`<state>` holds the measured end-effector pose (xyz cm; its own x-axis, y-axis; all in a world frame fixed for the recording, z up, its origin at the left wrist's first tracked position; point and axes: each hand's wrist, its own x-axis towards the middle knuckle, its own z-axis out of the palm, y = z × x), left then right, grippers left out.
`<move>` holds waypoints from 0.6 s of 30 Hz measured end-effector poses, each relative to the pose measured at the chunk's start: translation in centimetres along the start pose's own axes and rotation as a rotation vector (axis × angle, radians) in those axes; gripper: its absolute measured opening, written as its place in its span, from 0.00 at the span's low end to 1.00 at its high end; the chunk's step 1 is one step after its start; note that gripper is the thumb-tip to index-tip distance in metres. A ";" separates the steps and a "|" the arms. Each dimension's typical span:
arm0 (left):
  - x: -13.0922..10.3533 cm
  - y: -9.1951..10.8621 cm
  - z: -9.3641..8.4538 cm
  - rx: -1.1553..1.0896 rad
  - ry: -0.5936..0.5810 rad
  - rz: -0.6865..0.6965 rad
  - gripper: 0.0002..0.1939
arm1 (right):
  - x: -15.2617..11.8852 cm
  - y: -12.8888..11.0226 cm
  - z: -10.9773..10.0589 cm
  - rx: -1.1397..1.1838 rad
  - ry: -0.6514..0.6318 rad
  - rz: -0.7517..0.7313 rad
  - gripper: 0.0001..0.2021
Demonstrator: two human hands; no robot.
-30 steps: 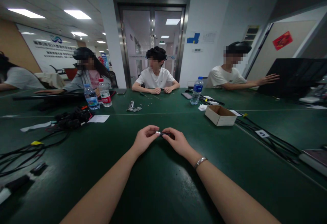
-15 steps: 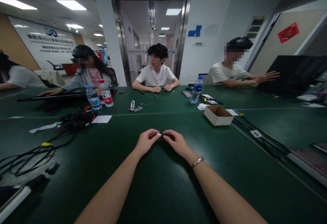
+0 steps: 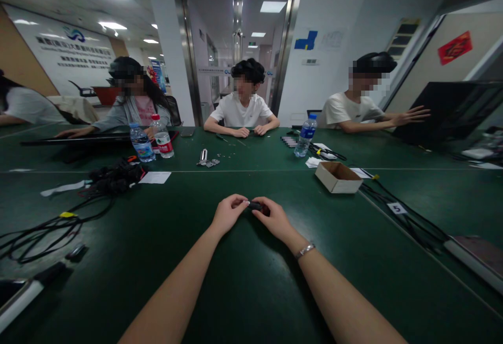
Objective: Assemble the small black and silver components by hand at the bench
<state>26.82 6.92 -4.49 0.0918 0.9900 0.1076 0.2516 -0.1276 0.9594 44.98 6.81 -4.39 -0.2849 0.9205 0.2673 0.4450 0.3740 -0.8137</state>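
A small dark object (image 3: 254,206) with a shiny end is held between my two hands, low over the green table (image 3: 243,260). My left hand (image 3: 229,213) pinches its left, shiny end between thumb and fingers. Wrapped round its right part is my right hand (image 3: 274,216), with a metal bracelet (image 3: 305,250) at the wrist. The fingers cover much of the object, and what exactly it is cannot be made out.
An open cardboard box (image 3: 338,178) stands to the right, near black cables (image 3: 408,218). Metal pieces (image 3: 208,161) lie ahead. Bottles (image 3: 142,144), a black bundle (image 3: 116,178) and coiled cables (image 3: 51,229) are at the left. Several people sit across the table.
More of the object's dark part shows between my hands, and less of its shiny end. Both hands keep their hold. The view has shifted slightly.
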 end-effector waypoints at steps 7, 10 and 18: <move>-0.9 0.6 0.3 0.086 0.028 0.026 0.14 | 0.1 0.2 0.0 0.026 0.011 0.047 0.16; -1.1 0.7 0.1 0.054 -0.006 0.033 0.14 | 0.0 -0.1 -0.1 0.027 -0.001 0.049 0.15; -1.2 0.7 -0.1 0.029 -0.042 -0.006 0.14 | -0.1 -0.6 -0.3 0.023 -0.003 0.054 0.14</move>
<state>26.76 5.64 -3.88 0.1300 0.9874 0.0901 0.2802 -0.1237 0.9519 45.00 6.53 -3.82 -0.2638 0.9388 0.2215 0.4397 0.3214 -0.8387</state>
